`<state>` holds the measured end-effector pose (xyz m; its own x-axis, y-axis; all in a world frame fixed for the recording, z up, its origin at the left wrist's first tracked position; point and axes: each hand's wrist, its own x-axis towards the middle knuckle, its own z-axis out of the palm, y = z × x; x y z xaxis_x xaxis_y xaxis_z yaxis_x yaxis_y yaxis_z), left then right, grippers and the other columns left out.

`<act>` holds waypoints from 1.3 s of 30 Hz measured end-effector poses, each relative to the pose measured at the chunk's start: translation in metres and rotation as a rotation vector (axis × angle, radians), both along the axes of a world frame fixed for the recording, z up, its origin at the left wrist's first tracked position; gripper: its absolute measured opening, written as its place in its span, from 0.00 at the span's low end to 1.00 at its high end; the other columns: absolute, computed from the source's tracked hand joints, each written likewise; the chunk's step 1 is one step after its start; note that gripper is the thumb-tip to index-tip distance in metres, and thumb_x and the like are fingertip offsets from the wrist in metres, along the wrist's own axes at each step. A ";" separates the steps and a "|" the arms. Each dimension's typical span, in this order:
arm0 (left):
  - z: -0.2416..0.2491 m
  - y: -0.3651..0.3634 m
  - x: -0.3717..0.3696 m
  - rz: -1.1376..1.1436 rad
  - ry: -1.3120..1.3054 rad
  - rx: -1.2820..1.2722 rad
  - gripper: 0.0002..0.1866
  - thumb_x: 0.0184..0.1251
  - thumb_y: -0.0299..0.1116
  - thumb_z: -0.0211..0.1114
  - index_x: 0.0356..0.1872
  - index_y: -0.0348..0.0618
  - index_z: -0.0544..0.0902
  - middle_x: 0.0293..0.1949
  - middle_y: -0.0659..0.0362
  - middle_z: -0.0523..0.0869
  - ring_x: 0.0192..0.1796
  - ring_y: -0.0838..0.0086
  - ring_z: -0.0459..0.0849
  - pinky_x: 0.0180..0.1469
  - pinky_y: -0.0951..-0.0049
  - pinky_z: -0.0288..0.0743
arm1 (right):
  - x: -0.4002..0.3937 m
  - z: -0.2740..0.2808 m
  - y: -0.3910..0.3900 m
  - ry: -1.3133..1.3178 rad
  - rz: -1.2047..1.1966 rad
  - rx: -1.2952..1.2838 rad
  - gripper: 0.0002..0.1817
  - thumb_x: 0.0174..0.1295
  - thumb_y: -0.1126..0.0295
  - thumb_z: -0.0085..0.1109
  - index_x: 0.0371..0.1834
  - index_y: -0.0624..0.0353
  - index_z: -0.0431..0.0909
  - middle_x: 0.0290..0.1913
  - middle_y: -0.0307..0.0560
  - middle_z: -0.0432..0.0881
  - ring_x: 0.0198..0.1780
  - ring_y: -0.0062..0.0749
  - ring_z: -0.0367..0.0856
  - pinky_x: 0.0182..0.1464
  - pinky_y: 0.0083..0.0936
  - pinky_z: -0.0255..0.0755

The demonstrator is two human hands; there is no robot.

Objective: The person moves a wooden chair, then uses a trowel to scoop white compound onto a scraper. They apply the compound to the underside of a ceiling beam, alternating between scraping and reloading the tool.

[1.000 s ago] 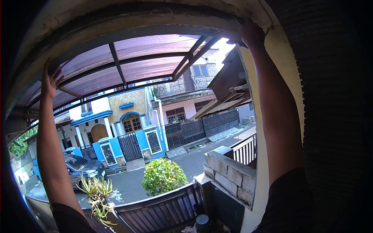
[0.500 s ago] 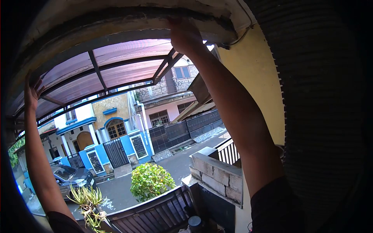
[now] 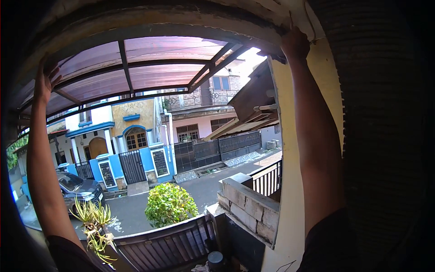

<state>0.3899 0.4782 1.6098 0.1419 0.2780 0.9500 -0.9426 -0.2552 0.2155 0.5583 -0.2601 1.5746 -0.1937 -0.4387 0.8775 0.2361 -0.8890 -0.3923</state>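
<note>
Both arms reach overhead. The left hand (image 3: 44, 84), fingers spread, presses against the curved, weathered concrete roof edge (image 3: 149, 25) at far left. The right hand (image 3: 294, 43) touches the same edge at upper right, beside the yellow painted wall (image 3: 290, 149); its fingers are hidden, so its grip cannot be told. Beyond hangs a reddish translucent canopy with dark metal bars (image 3: 154, 68).

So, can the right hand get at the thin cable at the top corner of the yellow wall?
Probably yes: the right hand is raised against the beam, beside the cable, with nothing between them.
</note>
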 end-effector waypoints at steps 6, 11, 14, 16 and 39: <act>-0.015 -0.024 0.003 0.083 -0.124 -0.061 0.41 0.59 0.69 0.59 0.69 0.58 0.67 0.59 0.56 0.78 0.60 0.67 0.77 0.59 0.60 0.77 | 0.046 0.043 -0.047 -0.009 -0.200 -0.225 0.24 0.66 0.64 0.42 0.66 0.38 0.69 0.47 0.57 0.84 0.50 0.55 0.82 0.56 0.49 0.73; -0.009 0.005 0.008 -0.007 -0.075 0.130 0.33 0.70 0.62 0.51 0.70 0.55 0.66 0.66 0.54 0.74 0.66 0.64 0.73 0.65 0.58 0.73 | 0.042 0.069 -0.056 0.273 -0.079 -0.229 0.31 0.68 0.39 0.40 0.66 0.44 0.68 0.54 0.63 0.80 0.58 0.55 0.78 0.59 0.47 0.71; -0.042 -0.099 -0.021 0.104 -0.057 -0.088 0.32 0.64 0.62 0.52 0.60 0.51 0.72 0.54 0.55 0.76 0.51 0.56 0.75 0.49 0.44 0.70 | 0.039 0.071 -0.047 0.329 -0.099 -0.141 0.28 0.70 0.45 0.36 0.66 0.47 0.68 0.53 0.63 0.80 0.58 0.53 0.78 0.57 0.47 0.73; -0.042 -0.097 -0.020 0.087 -0.045 -0.097 0.32 0.63 0.63 0.52 0.60 0.52 0.72 0.54 0.56 0.75 0.53 0.56 0.73 0.49 0.42 0.68 | 0.046 0.078 -0.043 0.412 -0.307 -0.202 0.26 0.71 0.53 0.35 0.68 0.50 0.66 0.52 0.63 0.80 0.55 0.53 0.80 0.53 0.46 0.75; -0.047 -0.097 -0.024 0.119 -0.140 -0.051 0.26 0.66 0.56 0.53 0.58 0.52 0.74 0.51 0.58 0.78 0.47 0.61 0.77 0.46 0.50 0.71 | -0.044 0.028 0.059 0.234 0.225 -0.293 0.38 0.66 0.34 0.38 0.48 0.60 0.82 0.35 0.55 0.85 0.38 0.44 0.86 0.48 0.35 0.77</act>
<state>0.3655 0.3810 1.5631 -0.0279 0.3333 0.9424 -0.9281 -0.3588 0.0994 0.5138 -0.2014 1.6025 0.0974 -0.1727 0.9801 0.3713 -0.9074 -0.1968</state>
